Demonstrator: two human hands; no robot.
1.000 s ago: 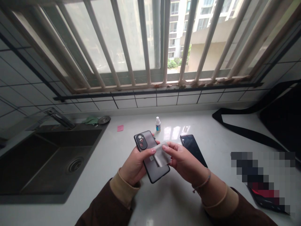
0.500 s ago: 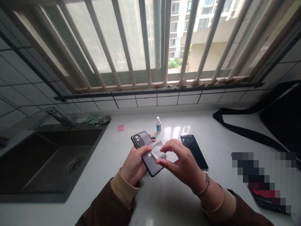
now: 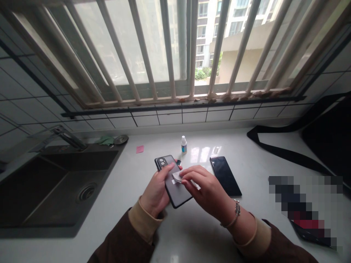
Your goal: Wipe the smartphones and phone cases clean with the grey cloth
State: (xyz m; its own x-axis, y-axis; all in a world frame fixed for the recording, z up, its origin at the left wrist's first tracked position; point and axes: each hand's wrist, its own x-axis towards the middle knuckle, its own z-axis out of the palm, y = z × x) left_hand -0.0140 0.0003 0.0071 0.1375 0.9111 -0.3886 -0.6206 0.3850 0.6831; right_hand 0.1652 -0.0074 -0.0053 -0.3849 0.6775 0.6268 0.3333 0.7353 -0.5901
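Observation:
My left hand (image 3: pixel 157 186) is closed around a phone case (image 3: pixel 178 195) with a black rim, a translucent grey back and camera cutouts, held tilted above the counter. Its thumb lies on the back of the case. My right hand (image 3: pixel 205 186) pinches a small, folded whitish cloth (image 3: pixel 177 177) against the middle of the case, and the fingers cover part of it. A black phone (image 3: pixel 226 175) lies face up just beyond my right hand. Past the case stands a small white bottle (image 3: pixel 184 145) with a blue label. A small dark object (image 3: pixel 179 162) shows partly behind my left fingertips.
A dark sink (image 3: pixel 68 182) with a faucet (image 3: pixel 71 138) is at the left. A pink sticky note (image 3: pixel 139 149) lies on the white counter (image 3: pixel 115 197). At the right are a black bag with a strap (image 3: pixel 287 151) and a blurred-out item (image 3: pixel 301 212). A barred window is behind.
My right hand has taken the cloth from under my left thumb and folded it smaller between its fingers. My left thumb now rests directly on the case.

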